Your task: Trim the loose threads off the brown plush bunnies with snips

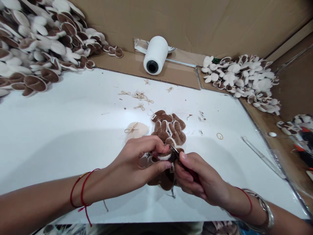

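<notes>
I've got the left hand (133,160) pinching a brown-and-white plush piece (164,156) between thumb and fingers; right hand (202,178) closed round a dark-handled tool (193,173), metal tip at that piece. Brown plush pieces (179,133) crowd both far and near sides of the grip. Cream oval (139,130) just left-beyond, partly behind the hand; white spool (157,52) well beyond. Fingers cover much of the held piece; can't tell if the tip touches.

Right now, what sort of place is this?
Likely a soft-toy workshop: heaped plush pieces, a white spool, and small cord bows lying on the white table.
</notes>
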Available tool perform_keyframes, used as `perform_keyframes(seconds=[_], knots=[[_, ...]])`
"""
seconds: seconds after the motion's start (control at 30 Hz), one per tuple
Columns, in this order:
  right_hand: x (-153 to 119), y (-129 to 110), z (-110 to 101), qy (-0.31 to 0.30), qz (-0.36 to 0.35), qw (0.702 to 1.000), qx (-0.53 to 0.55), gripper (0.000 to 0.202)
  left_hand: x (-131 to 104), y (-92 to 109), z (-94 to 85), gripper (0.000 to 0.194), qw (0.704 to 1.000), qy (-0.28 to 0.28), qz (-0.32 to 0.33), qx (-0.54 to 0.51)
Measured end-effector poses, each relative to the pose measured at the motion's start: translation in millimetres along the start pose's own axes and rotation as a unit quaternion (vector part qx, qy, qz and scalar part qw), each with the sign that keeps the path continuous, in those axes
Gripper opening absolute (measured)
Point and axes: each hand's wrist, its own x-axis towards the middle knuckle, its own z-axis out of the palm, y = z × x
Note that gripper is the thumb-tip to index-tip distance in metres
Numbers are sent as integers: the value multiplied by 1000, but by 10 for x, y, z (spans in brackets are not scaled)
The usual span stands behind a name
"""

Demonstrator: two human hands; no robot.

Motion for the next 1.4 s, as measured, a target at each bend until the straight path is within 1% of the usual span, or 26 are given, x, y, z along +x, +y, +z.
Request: perform_keyframes(seconds=[0.1,0.3,0.53,0.7,0.8,1.1,1.4], knots=[[4,-11,4,-3,2,1000,3,54,4,-4,-2,13,1000,1,4,-1],[16,-22,37,15,13,1000,20,55,14,4,-12,15,1000,6,-3,-5],[10,16,18,28,16,999,-13,58,3,26,-27,11,999,27,-20,17],[0,29,0,23,9,1000,-11,56,20,38,-17,11,998,57,-9,14],[4,30,-5,26,8,1000,-15,56,33,41,-10,11,998,57,-12,24],[8,1,4,30,12,999,-24,57,26,32,-40,9,998,62,8,28],[-12,22,6,43,20,998,-37,58,34,68,-31,8,997,58,-28,50]])
